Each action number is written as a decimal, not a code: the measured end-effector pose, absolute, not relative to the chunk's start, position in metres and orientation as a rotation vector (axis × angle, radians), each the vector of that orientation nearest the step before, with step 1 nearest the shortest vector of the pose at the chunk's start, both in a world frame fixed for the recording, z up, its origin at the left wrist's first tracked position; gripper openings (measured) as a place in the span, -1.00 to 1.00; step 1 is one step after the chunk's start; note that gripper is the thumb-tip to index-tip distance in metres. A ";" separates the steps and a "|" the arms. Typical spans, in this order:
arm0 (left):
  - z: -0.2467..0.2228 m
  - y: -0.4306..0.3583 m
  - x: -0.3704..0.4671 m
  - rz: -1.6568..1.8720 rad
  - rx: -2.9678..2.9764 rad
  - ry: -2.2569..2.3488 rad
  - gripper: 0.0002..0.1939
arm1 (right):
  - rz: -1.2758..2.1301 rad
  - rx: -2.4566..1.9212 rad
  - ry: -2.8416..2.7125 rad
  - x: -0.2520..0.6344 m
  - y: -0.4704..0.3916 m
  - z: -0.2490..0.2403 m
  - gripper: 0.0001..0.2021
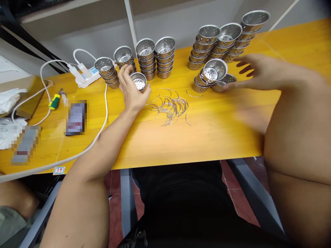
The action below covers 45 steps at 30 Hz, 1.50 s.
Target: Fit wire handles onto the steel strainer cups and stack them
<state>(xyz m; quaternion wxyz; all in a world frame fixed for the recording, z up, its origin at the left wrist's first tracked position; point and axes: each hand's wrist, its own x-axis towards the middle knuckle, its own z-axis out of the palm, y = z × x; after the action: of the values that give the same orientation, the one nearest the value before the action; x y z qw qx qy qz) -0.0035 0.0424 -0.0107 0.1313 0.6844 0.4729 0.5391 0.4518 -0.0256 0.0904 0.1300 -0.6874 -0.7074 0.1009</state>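
Observation:
My left hand [134, 93] is around a small perforated metal cup [139, 83], with the thumb at its right side and the fingers at its left. My right hand [261, 74] has its fingers spread, and its thumb reaches the side of another perforated cup [218, 86] on the table. Beside that one, a short tilted stack of perforated cups [203, 82] leans over it. Between my hands lies a loose pile of thin curved wires [172, 106], with a few strays around it.
Several stacks of perforated cups [165, 62] line the back of the yellow table [191, 144], more of them [204, 46] at the back right. At left are a power strip [88, 77], a white cable [106, 103], a yellow-green tool [54, 102] and a blurred-out phone [76, 119]. Another person's limb [18, 196] shows lower left.

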 end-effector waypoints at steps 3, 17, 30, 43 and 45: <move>-0.023 0.053 -0.009 1.599 2.003 1.438 0.08 | 0.191 -1.758 -1.776 0.446 -0.045 0.108 -0.31; -0.034 0.070 -0.020 1.424 1.942 1.497 0.06 | 0.203 -1.171 -2.851 0.319 -0.040 0.046 -0.51; -0.023 0.024 0.026 1.162 2.246 0.876 0.29 | 0.231 -1.211 -2.768 0.288 -0.039 0.043 -0.69; -0.023 0.037 0.014 1.301 2.272 1.033 0.02 | 0.398 -0.837 -2.618 0.312 -0.030 0.045 -0.72; -0.025 0.038 0.015 1.297 2.250 1.044 0.02 | 0.419 -0.839 -2.586 0.315 -0.030 0.049 -0.70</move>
<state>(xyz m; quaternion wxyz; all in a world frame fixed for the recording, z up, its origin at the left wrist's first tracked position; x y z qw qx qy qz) 0.0148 0.0379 -0.0249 0.1704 0.7922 0.3674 0.4565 0.3153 -0.0303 0.0486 0.1943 -0.2993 -0.9221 0.1494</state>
